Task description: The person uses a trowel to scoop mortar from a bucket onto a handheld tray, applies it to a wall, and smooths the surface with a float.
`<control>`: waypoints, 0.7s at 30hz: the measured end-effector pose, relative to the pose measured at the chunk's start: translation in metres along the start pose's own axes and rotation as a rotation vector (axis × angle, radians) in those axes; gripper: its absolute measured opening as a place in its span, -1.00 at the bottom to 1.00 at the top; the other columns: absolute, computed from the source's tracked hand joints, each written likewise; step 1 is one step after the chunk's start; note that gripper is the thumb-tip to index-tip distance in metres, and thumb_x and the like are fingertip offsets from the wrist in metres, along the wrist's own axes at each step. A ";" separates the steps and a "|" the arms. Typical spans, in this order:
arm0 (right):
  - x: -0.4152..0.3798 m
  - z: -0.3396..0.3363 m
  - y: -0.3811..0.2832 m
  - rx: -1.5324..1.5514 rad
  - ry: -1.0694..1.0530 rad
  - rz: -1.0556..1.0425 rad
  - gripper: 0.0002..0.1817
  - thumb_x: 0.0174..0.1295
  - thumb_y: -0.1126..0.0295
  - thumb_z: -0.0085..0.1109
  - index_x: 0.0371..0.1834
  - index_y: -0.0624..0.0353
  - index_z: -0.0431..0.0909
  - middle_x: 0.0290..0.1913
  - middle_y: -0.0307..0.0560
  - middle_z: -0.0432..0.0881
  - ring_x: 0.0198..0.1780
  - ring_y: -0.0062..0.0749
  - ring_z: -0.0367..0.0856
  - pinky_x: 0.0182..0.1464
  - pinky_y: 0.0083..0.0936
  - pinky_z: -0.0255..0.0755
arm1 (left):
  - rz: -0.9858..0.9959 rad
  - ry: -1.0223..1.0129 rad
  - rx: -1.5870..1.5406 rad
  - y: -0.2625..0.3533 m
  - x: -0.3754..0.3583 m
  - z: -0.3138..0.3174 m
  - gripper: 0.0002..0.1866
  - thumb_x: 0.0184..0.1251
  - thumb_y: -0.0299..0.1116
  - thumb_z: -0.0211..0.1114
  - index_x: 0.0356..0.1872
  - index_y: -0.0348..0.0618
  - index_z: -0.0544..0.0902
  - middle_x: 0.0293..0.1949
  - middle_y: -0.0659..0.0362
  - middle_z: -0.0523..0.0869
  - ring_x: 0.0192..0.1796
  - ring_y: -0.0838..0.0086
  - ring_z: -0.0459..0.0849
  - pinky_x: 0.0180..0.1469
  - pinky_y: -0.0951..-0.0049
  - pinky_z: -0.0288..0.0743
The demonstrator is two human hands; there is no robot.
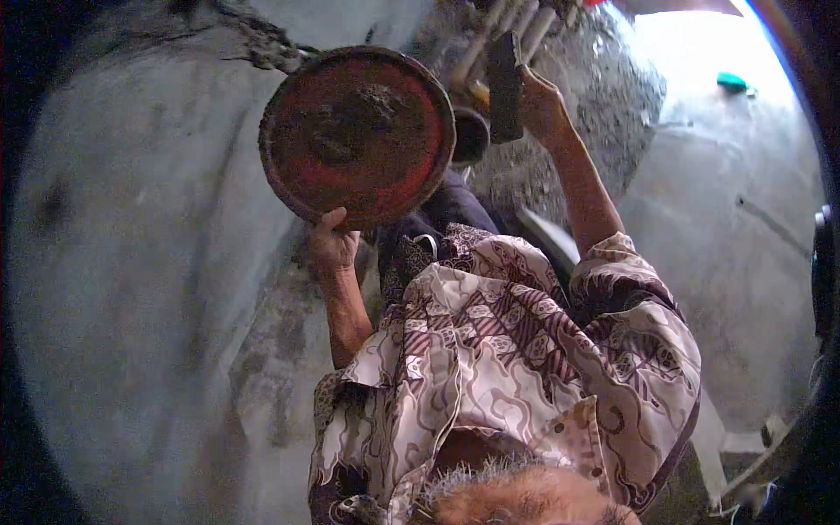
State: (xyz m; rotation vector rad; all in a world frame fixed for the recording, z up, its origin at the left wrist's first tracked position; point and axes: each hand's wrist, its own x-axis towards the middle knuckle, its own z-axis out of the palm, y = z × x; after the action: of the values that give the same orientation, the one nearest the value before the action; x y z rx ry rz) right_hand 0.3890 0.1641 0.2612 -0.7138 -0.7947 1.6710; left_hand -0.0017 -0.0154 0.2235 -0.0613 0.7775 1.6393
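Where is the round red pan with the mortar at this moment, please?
In the head view, the red pan sits upper centre, gripped at its lower rim by the left hand, left of the right hand.

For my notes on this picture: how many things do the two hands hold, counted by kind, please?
Red round pan, with dark mortar in it, held by the left hand: 1
Dark flat tool, held by the right hand: 1
Total: 2

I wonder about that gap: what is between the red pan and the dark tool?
In the head view, a small dark round thing shows between the red pan and the dark tool; too dim to tell what.
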 end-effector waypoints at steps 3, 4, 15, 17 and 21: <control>-0.005 -0.011 -0.012 -0.474 0.115 -0.126 -0.54 0.24 0.05 0.11 0.05 0.14 0.48 -0.21 -0.21 0.57 -0.20 -0.53 0.51 -0.16 -0.49 0.41 | 0.120 -0.115 0.023 0.002 -0.016 0.043 -0.64 -0.02 -0.69 0.13 -0.12 -0.21 0.48 -0.06 0.07 0.56 0.06 0.22 0.52 0.13 0.13 0.47; 0.000 -0.010 -0.019 -0.655 0.203 -0.116 -0.56 0.23 0.08 0.12 0.06 0.13 0.48 -0.21 -0.18 0.56 -0.15 -0.51 0.51 -0.09 -0.44 0.39 | 0.170 -0.229 0.061 0.006 -0.022 0.061 -0.87 0.04 -0.63 0.11 -0.39 -0.33 0.60 -0.25 0.04 0.67 -0.13 0.25 0.66 -0.02 0.15 0.58; 0.223 -0.135 0.115 -1.814 0.210 -0.141 -0.44 0.10 0.02 0.15 0.09 0.12 0.38 -0.11 0.27 0.49 -0.08 0.20 0.46 -0.01 -0.12 0.36 | 0.278 -0.220 0.163 -0.005 0.077 0.094 -0.19 -0.15 -0.69 0.15 0.30 -0.08 0.22 0.25 0.05 0.34 0.29 0.10 0.31 0.33 -0.06 0.21; 0.246 -0.153 0.146 -1.892 0.075 -0.208 -0.41 0.09 0.06 0.17 0.20 -0.03 0.29 -0.02 0.24 0.43 -0.07 0.19 0.44 -0.01 -0.10 0.37 | 0.244 -0.198 0.167 -0.005 0.087 0.076 -0.19 -0.15 -0.68 0.16 0.30 -0.07 0.22 0.25 0.04 0.34 0.28 0.09 0.32 0.31 -0.09 0.22; 0.260 -0.156 0.178 -1.941 0.270 -0.134 -0.35 0.06 0.10 0.22 0.25 -0.12 0.24 0.04 0.19 0.40 -0.04 0.19 0.42 -0.04 -0.08 0.38 | 0.079 -0.591 0.082 0.007 0.124 0.022 -0.20 -0.16 -0.64 0.18 0.29 -0.07 0.24 0.19 0.05 0.39 0.20 0.09 0.41 0.24 -0.09 0.33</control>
State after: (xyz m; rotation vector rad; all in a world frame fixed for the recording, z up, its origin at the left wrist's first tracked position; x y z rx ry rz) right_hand 0.3543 0.4082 0.0111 -1.9668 -2.0874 0.1463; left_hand -0.0295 0.1024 0.1872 0.4972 0.3917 1.5792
